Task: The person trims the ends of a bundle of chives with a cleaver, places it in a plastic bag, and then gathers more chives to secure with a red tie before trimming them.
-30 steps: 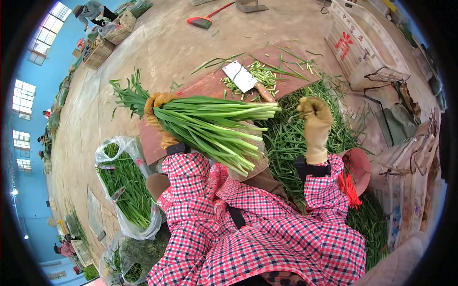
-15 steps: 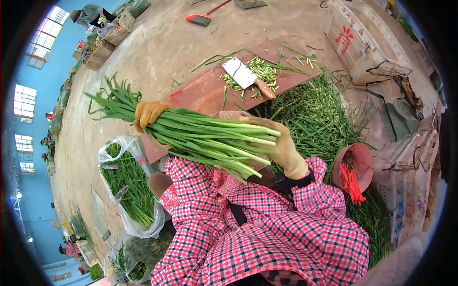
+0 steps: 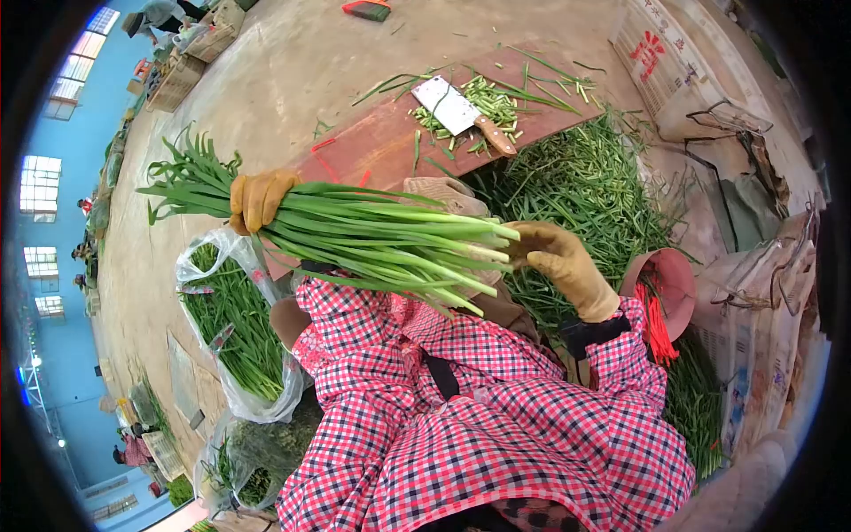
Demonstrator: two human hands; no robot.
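A yellow work glove covers my left hand (image 3: 263, 200), which is wrapped around the leafy part of a bunch of Chinese chives (image 3: 372, 232). The bunch lies sideways above my lap, leaf tips to the left and pale stem ends to the right. My right hand (image 3: 567, 264), also gloved, is beside those stem ends with its fingers curved and apart, fingertips close to the outermost stems. Beyond the bunch, a cleaver (image 3: 461, 115) with a wooden handle rests on a reddish board (image 3: 359, 151) among chopped stem pieces (image 3: 490, 105).
Loose trimmings (image 3: 585, 195) are heaped right of the board. A pink container (image 3: 675, 288) with red ties (image 3: 658, 330) stands at my right, near a white crate (image 3: 660, 66). At my left is a plastic bag (image 3: 284, 403) of greens. A person (image 3: 160, 16) bends over baskets far off.
My right hand has moved right, from behind the stems to just past their ends. My left hand and the bunch have shifted slightly left and up in view.
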